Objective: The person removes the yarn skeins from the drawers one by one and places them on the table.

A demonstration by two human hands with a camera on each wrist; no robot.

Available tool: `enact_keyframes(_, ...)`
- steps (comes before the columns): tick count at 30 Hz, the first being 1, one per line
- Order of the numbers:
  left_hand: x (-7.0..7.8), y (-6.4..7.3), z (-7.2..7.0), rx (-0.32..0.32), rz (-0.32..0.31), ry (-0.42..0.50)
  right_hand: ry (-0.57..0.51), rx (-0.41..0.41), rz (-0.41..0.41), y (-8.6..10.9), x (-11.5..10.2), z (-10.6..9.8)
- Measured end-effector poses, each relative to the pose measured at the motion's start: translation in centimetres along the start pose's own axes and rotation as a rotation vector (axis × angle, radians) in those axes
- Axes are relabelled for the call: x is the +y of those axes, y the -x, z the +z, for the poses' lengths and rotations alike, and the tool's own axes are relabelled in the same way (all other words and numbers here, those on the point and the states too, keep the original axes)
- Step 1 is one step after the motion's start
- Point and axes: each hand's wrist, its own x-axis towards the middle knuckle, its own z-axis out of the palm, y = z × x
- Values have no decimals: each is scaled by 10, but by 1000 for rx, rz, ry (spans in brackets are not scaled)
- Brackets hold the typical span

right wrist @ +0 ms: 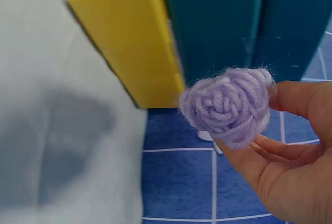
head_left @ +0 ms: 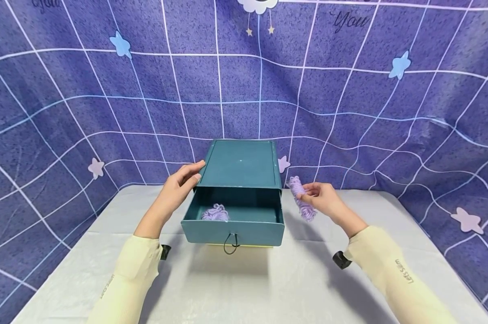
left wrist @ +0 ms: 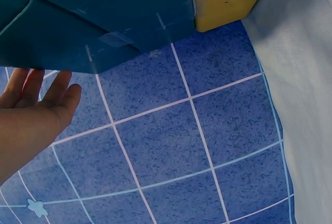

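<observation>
A skein of lilac yarn (head_left: 302,198) is pinched between the thumb and fingers of my right hand (head_left: 323,198), raised to the right of the teal drawer unit (head_left: 240,163). One end of the skein (right wrist: 228,107) faces the right wrist camera. My left hand (head_left: 181,182) rests against the unit's left side, its fingers (left wrist: 59,86) extended along the wall. The drawer (head_left: 233,232) is pulled out toward me, with a dark loop handle (head_left: 230,244) on its front. Inside it, at the left, lies another bundle of lilac yarn (head_left: 215,213).
Below the teal unit is a yellow box (right wrist: 124,42), mostly hidden from above by the drawer. Both stand on a table with a white cloth (head_left: 309,288). A purple grid-patterned curtain (head_left: 236,81) hangs close behind and along both sides.
</observation>
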Motion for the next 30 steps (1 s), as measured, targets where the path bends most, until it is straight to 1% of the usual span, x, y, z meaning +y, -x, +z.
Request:
enact_keyframes(8, 0, 0, 0, 1, -3, 7, -17, -60, 80, 4, 20, 22)
enact_keyframes(12, 0, 0, 0, -4, -2, 4, 4, -79, 110, 6, 26, 32)
enact_keyframes(16, 0, 1, 0, -13, 0, 6, 76, -82, 127, 7, 33, 39)
enact_keyframes(20, 0, 1, 1, -16, 4, 11, 142, -88, 147, 6, 35, 44)
enact_keyframes(30, 1, 1, 0, -8, 2, 6, 285, -74, 123, 6, 44, 56)
